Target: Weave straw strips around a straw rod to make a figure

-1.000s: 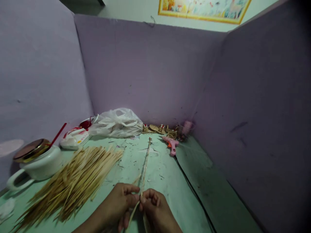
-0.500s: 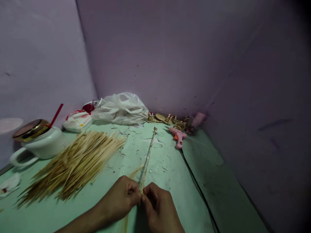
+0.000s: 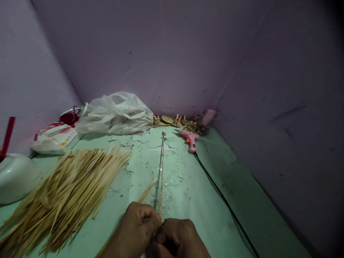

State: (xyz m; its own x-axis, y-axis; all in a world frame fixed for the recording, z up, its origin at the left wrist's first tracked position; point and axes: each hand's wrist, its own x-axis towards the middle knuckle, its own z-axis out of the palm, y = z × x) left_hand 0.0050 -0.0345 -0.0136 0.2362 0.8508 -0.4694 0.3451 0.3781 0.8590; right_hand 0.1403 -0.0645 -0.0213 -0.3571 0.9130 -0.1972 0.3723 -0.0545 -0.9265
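A thin braided straw cord (image 3: 162, 172) runs straight away from me over the green tabletop, its far end fixed near the back. At its near end both hands are pinched close together. My left hand (image 3: 141, 224) is closed on the cord from the left. From the right, my right hand (image 3: 180, 236) grips the same end with curled fingers. The exact strands between the fingertips are hidden. One loose flat straw strip (image 3: 147, 190) pokes out beyond my left hand. Left of it lies a wide pile of dry straw strips (image 3: 72, 190).
A pink glue gun (image 3: 190, 139) rests right of the cord, its black cable (image 3: 223, 199) trailing toward me. At the back are a white plastic bag (image 3: 118, 114) and woven straw pieces (image 3: 169, 121). A tissue pack (image 3: 57, 138) and white pot (image 3: 18, 177) stand at left.
The view has shifted, so the pot and straw pile sit further left and nearer. Both hands stay on the cord's near end and appear lower in the view.
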